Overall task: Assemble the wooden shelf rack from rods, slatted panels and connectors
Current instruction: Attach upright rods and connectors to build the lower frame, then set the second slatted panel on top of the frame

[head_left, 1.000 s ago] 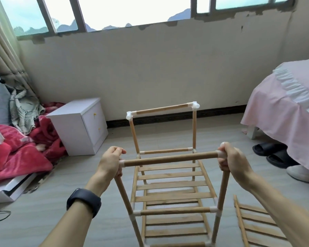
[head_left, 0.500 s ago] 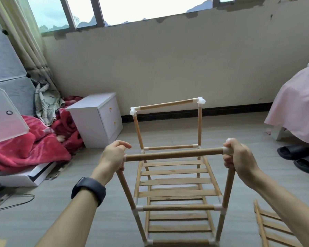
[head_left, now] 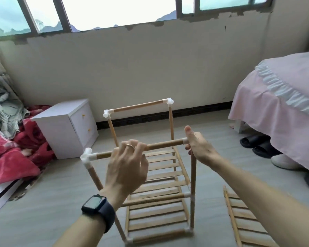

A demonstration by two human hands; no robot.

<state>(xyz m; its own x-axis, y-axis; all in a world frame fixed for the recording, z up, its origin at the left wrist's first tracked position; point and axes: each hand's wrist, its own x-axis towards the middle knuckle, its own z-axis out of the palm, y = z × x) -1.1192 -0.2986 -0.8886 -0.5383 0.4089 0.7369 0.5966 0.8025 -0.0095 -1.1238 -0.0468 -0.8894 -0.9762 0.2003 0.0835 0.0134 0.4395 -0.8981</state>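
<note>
Rack (head_left: pixel 165 167) between nightstand (head_left: pixel 64 129) and bed (head_left: pixel 275 107)

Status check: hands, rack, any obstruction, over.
Left hand grips top front rod. Right hand at its right connector, grip unclear. Rack upright on floor. Spare slatted panel lies beside it, apart.

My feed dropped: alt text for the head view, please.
A person's left hand grips the top front rod of a half-built wooden rack mid-length, while the right hand curls round the top of the front right post, thumb raised. A spare slatted panel lies on the floor beside it.
</note>
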